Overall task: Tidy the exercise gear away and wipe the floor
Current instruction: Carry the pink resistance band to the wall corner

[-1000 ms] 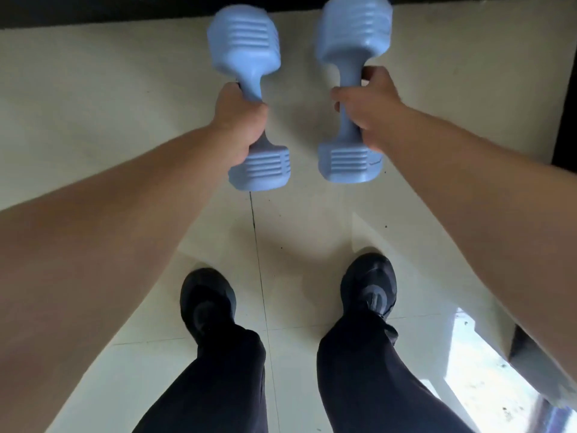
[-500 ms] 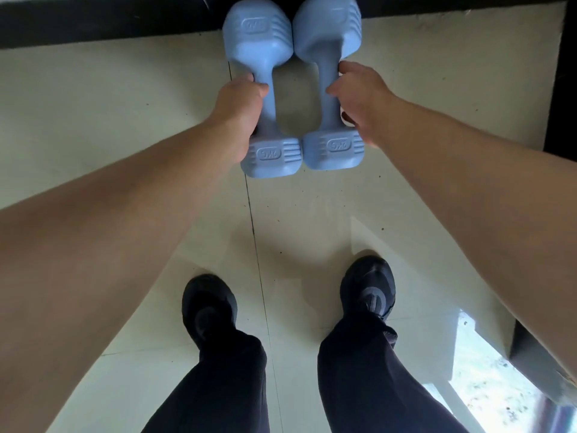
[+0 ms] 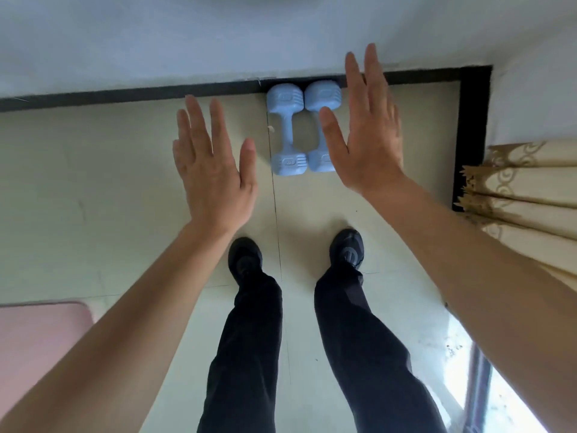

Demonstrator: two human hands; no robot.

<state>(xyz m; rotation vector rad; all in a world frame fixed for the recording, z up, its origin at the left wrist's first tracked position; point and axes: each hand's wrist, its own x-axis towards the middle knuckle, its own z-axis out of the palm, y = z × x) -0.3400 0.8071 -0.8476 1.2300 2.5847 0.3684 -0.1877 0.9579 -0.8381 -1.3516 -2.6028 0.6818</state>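
Two light-blue dumbbells lie side by side on the floor [image 3: 93,182]: left dumbbell [image 3: 287,129] and right dumbbell [image 3: 323,95], heads touching, far ends up against the dark skirting [image 3: 125,100] under the wall [image 3: 187,42]. Long axes run near-to-far, parallel. Left hand [image 3: 212,170] and right hand [image 3: 365,132] are both spread flat, fingers straight, holding nothing, and hover above the floor. The dumbbells sit between the hands and slightly far of them; the right hand overlaps the right dumbbell in view, so it looks nearer, while the left hand is clear of the left one. Versus half a second ago: both hands gripped the handles then, now both have let go and pulled up, and the pair is parked at the wall. Judgement: dumbbell step done. Pink mat [image 3: 37,339] lies at near left, well apart from the hands and on the left hand's side, so it is likely next. Curtain [image 3: 524,189] is at right.
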